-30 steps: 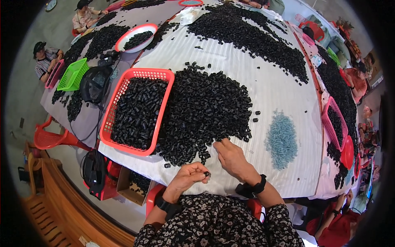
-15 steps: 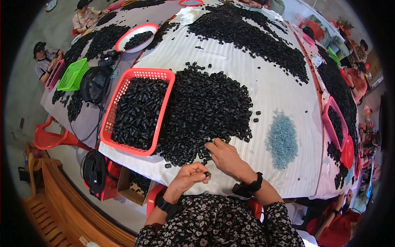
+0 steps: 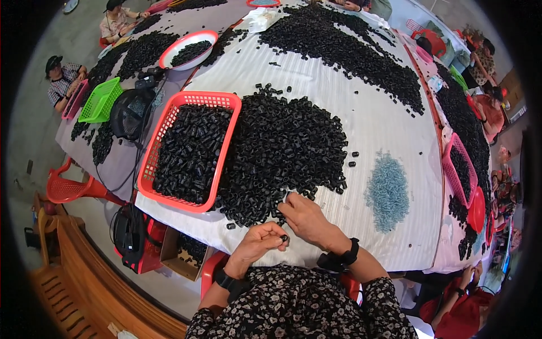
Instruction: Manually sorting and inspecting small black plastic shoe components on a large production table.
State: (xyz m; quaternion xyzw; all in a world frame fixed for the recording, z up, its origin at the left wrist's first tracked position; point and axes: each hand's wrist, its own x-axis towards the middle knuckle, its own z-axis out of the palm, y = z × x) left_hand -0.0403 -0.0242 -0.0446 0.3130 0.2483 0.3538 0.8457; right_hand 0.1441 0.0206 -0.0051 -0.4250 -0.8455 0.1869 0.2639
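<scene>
Close to the table's near edge, my left hand (image 3: 259, 242) pinches a small black plastic cap (image 3: 284, 238) between thumb and fingertips. Just up and to the right, my right hand (image 3: 307, 219) has its fingers drawn together at the near edge of a big heap of black plastic caps (image 3: 282, 147). What its fingertips hold, if anything, is hidden. A red plastic basket (image 3: 148, 189), filled with the same black caps, stands left of the heap. To the right of my hands lies a pile of small translucent bluish pieces (image 3: 387, 195).
A long spread of black caps (image 3: 350, 51) covers the far table. At the left are a white basin with a red rim (image 3: 206, 53), a green basket (image 3: 101, 101) and a black fan (image 3: 131, 116). A pink basket (image 3: 460, 169) sits right. Other people work around the tables.
My right hand has shifted slightly left and down, nearer my left hand. My left hand still pinches the black cap in nearly the same place.
</scene>
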